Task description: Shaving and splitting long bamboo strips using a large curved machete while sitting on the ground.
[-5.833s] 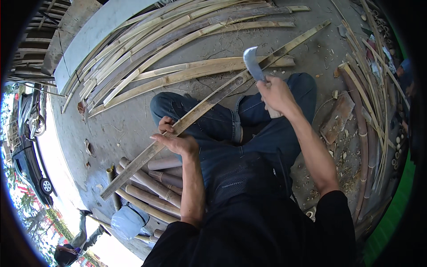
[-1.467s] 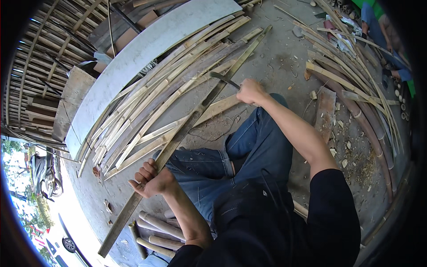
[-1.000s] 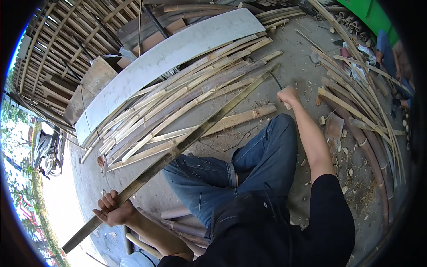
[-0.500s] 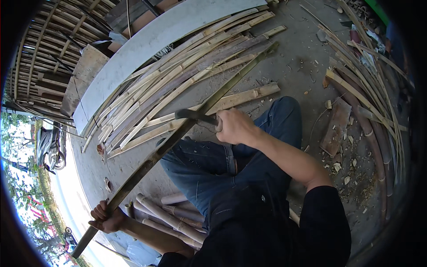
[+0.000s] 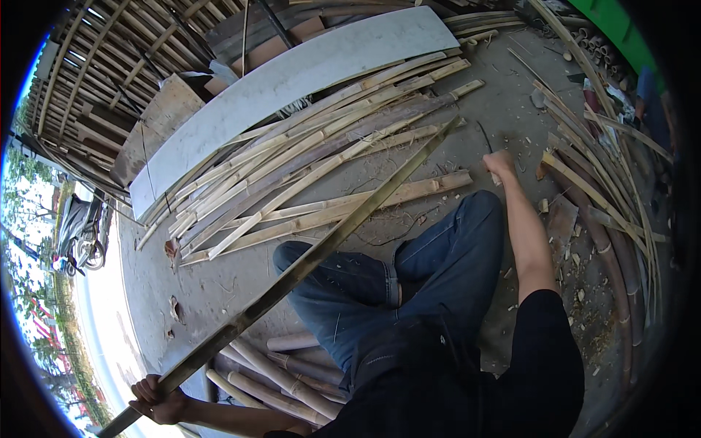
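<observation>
My left hand [image 5: 159,400] is closed round the lower end of a long split bamboo strip [image 5: 321,252]. The strip runs slantwise over my bent knee toward the upper right, its hollow side showing. Out to the right, beyond my other knee, my right hand [image 5: 498,165] grips a knife by its handle. Its dark blade [image 5: 484,136] points away from me and appears as a thin curved line, apart from the strip. Much of the handle is hidden in my fist.
Split bamboo strips [image 5: 292,157] lie piled ahead of me beside a pale board [image 5: 307,69]. Cut bamboo poles [image 5: 274,369] lie near my left hip. More bamboo [image 5: 610,252], a flat wooden block [image 5: 561,223] and scattered chips are on the right.
My right hand has swung the knife off the strip, outward to the right and away from me. My left hand, still holding the strip, has shifted slightly down and left.
</observation>
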The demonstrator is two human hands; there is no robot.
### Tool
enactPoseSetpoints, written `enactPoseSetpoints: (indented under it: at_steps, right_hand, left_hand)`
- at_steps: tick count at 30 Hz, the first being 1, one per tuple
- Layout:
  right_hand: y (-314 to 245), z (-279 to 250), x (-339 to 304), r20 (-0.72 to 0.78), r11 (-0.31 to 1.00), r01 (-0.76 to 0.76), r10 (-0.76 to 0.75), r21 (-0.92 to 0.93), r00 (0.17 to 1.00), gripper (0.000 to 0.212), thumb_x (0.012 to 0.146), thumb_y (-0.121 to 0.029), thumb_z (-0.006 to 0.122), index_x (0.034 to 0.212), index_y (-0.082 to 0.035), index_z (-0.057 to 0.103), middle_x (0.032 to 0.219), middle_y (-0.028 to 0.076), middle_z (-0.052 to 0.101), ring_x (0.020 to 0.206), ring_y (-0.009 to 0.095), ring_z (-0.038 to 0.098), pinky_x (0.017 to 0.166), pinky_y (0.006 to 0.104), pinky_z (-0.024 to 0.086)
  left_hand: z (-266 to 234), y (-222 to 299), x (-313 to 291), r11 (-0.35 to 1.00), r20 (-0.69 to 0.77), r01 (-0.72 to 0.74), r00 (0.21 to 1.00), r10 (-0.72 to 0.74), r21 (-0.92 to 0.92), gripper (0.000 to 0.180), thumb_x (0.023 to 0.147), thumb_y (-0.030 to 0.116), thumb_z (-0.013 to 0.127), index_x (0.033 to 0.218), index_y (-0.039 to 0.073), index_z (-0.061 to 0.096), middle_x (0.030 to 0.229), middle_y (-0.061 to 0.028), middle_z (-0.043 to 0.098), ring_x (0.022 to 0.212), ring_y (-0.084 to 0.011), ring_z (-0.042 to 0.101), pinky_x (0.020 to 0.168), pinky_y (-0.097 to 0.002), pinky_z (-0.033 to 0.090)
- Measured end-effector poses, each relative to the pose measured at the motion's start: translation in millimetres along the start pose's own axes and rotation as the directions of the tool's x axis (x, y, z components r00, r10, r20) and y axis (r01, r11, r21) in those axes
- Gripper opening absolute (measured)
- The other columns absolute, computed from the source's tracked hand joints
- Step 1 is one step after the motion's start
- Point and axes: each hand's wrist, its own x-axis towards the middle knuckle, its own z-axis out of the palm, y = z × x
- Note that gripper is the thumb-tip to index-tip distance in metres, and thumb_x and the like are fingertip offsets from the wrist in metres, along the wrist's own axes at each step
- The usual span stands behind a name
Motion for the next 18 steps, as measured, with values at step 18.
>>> enactPoseSetpoints:
  at_steps: [18]
  right_hand:
    - [-181.6,89.8,-191.9,0.242,0.783,0.622,-0.604,0.004,0.759,0.022,0.071,-0.021,0.071,0.086,-0.006,0.074,0.09,0.022,0.073,0.092,0.041,0.07,0.09,0.0479,0.055]
  left_hand:
    - [-5.6,-10.5,16.8,0.98,-0.057,0.198,0.979,-0.196,0.034,0.038,0.103,0.026,0.045,0.071,0.015,0.03,0.064,0.0002,0.025,0.06,-0.0157,0.027,0.066,-0.0368,0.028]
